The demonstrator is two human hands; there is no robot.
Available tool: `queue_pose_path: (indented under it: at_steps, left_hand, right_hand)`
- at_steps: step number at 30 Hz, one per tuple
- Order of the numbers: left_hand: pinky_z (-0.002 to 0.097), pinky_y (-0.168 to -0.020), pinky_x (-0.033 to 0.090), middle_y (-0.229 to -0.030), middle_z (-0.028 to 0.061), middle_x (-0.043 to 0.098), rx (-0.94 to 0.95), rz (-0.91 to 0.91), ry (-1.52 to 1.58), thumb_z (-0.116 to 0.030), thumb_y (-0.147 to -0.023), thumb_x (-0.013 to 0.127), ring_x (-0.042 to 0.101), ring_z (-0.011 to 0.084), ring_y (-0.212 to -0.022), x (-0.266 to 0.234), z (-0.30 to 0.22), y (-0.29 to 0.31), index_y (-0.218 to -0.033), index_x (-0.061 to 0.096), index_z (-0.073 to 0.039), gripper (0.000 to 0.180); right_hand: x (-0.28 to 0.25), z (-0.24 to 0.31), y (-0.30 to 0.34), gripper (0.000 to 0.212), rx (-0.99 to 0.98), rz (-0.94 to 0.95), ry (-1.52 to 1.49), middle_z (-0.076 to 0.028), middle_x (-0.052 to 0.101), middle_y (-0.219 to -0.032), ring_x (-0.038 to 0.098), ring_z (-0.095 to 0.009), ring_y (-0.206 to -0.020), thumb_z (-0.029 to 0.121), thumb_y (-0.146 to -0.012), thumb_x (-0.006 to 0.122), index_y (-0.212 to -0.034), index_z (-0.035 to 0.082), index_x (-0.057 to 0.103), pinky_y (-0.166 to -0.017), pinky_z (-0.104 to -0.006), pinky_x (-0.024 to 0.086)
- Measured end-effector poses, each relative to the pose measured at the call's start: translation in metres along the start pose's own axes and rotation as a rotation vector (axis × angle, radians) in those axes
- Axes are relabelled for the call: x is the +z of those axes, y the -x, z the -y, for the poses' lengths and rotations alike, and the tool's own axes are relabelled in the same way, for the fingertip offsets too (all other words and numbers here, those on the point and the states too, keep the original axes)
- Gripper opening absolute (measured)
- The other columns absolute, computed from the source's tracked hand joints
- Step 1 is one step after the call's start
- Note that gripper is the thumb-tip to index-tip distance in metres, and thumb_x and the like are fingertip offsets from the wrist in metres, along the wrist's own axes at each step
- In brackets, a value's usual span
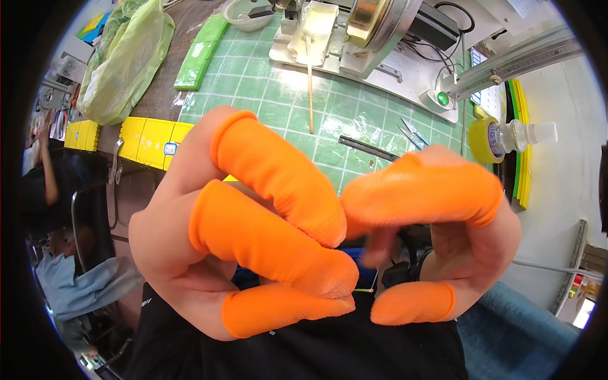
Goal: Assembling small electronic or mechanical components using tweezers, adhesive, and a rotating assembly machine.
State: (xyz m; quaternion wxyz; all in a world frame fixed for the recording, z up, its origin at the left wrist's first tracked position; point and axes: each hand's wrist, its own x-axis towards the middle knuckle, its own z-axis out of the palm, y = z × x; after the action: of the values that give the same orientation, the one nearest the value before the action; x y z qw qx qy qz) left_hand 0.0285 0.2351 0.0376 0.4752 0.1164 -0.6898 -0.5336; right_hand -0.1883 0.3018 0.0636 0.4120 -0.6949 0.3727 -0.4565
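The orange finger cots [278,180] look like matt rubber, softly wrinkled, with fine pebbling toward some tips. The green gridded mat [253,69] is smooth and glossy, like plastic. The thin stick [310,95] looks wooden. The pale green bag [123,69] is thin, crinkled plastic, the bottle [518,135] smooth translucent plastic, the black garment [304,354] matt cloth.

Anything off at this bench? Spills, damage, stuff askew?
No clear spill or damage. The thin wooden stick stands out slightly: it juts from the cream-coloured block over the green mat, though that may be deliberate. The clear bottle at right looks sideways, but fisheye bending may explain that.
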Motion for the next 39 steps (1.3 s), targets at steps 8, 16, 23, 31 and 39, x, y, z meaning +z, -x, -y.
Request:
queue_pose_path:
  at_steps: [8, 16, 23, 31, 39]
  left_hand:
    - [0.0197, -0.051, 0.04, -0.108, 0.015, 0.053, 0.017, 0.13, -0.141, -0.001, -0.061, 0.089, 0.051, 0.0098, -0.057, -0.006, -0.012, 0.002, -0.082, 0.071, -0.003, 0.028]
    - [0.0195, -0.051, 0.041, -0.108, 0.0152, 0.053, 0.054, 0.125, -0.137, 0.001, -0.061, 0.088, 0.052, 0.01, -0.056, -0.003, 0.01, -0.026, -0.082, 0.071, -0.002, 0.027]
    - [0.0193, -0.051, 0.042, -0.109, 0.0154, 0.053, 0.081, 0.123, -0.145, 0.002, -0.062, 0.087, 0.053, 0.0102, -0.056, -0.004, 0.003, -0.02, -0.082, 0.071, -0.002, 0.027]
    - [0.0191, -0.051, 0.043, -0.109, 0.0156, 0.053, 0.109, 0.113, -0.156, 0.004, -0.062, 0.087, 0.054, 0.0104, -0.055, -0.009, 0.002, -0.015, -0.083, 0.071, -0.002, 0.027]
    - [0.0189, -0.051, 0.044, -0.11, 0.0158, 0.052, 0.139, 0.109, -0.153, 0.005, -0.062, 0.086, 0.055, 0.0106, -0.055, -0.016, 0.001, -0.007, -0.083, 0.071, -0.002, 0.026]
  right_hand:
    - [0.0, 0.016, 0.011, 0.028, 0.061, -0.071, 0.191, -0.008, 0.068, -0.076, 0.06, -0.015, -0.058, 0.012, -0.073, 0.091, -0.092, 0.003, 0.073, -0.051, -0.0255, 0.044]
    - [0.004, 0.033, 0.015, 0.019, 0.139, -0.054, 0.429, -0.005, 0.064, -0.075, 0.056, -0.017, -0.054, 0.012, -0.072, 0.088, -0.088, 0.009, 0.078, -0.05, -0.027, 0.04]
    - [0.002, 0.036, 0.014, 0.021, 0.145, -0.023, 0.466, -0.004, 0.062, -0.075, 0.055, -0.018, -0.055, 0.015, -0.071, 0.09, -0.087, 0.011, 0.078, -0.05, -0.0275, 0.038]
    - [0.007, 0.019, 0.015, 0.029, 0.01, -0.14, 0.311, -0.009, 0.063, -0.073, 0.056, -0.015, -0.056, 0.008, -0.076, 0.087, -0.097, -0.002, 0.069, -0.049, -0.025, 0.039]
    - [0.004, 0.011, 0.01, 0.036, -0.09, -0.071, 0.261, -0.013, 0.068, -0.075, 0.059, -0.015, -0.056, 0.005, -0.074, 0.088, -0.1, -0.007, 0.066, -0.049, -0.0241, 0.042]
